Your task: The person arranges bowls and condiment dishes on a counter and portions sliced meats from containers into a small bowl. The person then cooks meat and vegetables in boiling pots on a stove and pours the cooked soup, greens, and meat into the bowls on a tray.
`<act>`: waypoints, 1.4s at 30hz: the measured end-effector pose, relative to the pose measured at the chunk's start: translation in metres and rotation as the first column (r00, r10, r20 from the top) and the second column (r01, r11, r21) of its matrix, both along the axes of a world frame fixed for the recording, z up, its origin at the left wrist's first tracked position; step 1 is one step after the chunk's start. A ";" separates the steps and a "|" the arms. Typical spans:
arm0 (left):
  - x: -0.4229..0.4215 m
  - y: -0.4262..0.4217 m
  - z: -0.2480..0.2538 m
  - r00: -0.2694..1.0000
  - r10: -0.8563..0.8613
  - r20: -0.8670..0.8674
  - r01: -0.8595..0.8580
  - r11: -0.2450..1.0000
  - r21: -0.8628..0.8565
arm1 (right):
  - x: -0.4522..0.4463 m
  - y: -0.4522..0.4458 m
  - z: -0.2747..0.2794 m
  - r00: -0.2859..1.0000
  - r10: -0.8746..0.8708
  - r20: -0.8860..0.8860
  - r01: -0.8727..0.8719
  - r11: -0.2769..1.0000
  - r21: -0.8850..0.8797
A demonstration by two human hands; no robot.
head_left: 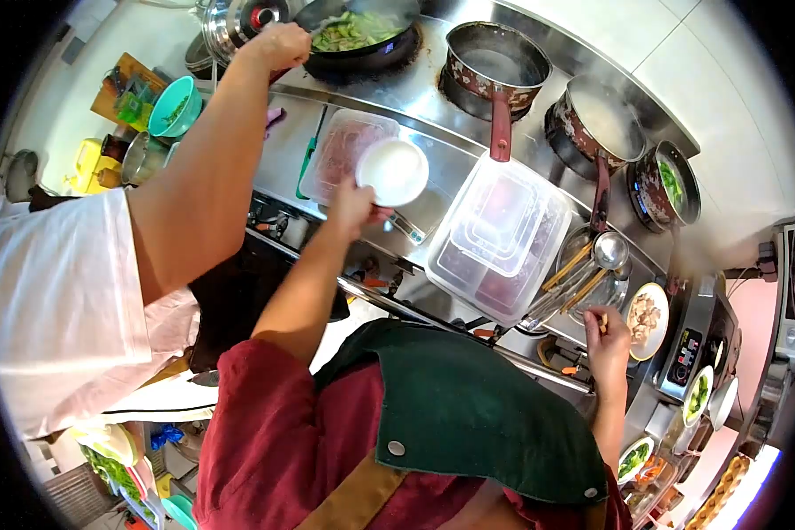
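Note:
My left hand [355, 210] is closed on the rim of a white bowl [394, 173], held tilted above the left part of the counter. Partly behind the bowl is a clear plastic container [349, 146] with pinkish contents. My right hand [608, 343] is closed at the counter's front edge, around a thin wooden stick [603, 325] like the end of chopsticks; most of it is hidden. Close to that hand are a metal bowl with a ladle [610, 250] and wooden chopsticks [568, 267], and a plate of pale meat pieces [647, 320].
A large lidded plastic box [502, 237] stands between my hands. Behind it are a saucepan [496, 66], a steaming pot [596, 119] and a small pot with greens [671, 184]. On my left, another person's hand [283, 46] is by a wok [362, 35] of sliced green vegetables.

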State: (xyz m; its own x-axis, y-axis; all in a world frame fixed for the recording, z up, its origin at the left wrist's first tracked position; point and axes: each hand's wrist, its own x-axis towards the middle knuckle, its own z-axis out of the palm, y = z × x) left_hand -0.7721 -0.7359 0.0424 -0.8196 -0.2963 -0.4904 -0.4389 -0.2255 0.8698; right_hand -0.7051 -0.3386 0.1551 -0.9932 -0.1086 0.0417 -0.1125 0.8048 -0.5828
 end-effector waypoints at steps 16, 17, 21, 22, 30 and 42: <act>0.054 0.053 -0.105 0.886 -0.463 0.011 0.234 0.427 -0.873 | 0.035 0.027 -0.019 0.999 -0.022 0.046 0.021 1.000 0.019; 0.064 0.057 -0.092 0.793 -0.594 0.136 0.309 0.200 -0.930 | 0.035 0.024 -0.018 0.999 -0.025 0.047 0.024 1.000 0.019; 0.067 0.071 -0.076 0.705 -0.544 0.455 0.588 0.089 -0.804 | 0.036 0.020 -0.020 0.987 -0.045 0.152 0.044 0.999 0.005; 0.067 0.072 -0.075 0.680 -0.558 0.476 0.597 0.045 -0.801 | 0.035 0.020 -0.022 0.993 -0.023 0.116 0.020 1.000 0.020; 0.042 0.063 -0.106 0.818 -0.574 0.047 0.430 0.554 -0.713 | 0.016 0.010 -0.076 0.985 0.070 0.161 -0.072 0.997 0.004; 0.014 0.096 -0.025 0.938 -0.319 0.135 0.345 0.828 -0.443 | -0.017 -0.011 -0.133 0.923 -0.124 0.363 0.208 0.957 -0.201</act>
State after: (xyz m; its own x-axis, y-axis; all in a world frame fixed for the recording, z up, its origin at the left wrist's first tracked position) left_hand -0.7579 -0.6401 0.0171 -0.8856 -0.2105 -0.4140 -0.4638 0.3548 0.8118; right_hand -0.7220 -0.3498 0.0226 -0.9531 0.0304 -0.3012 0.2517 0.6320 -0.7329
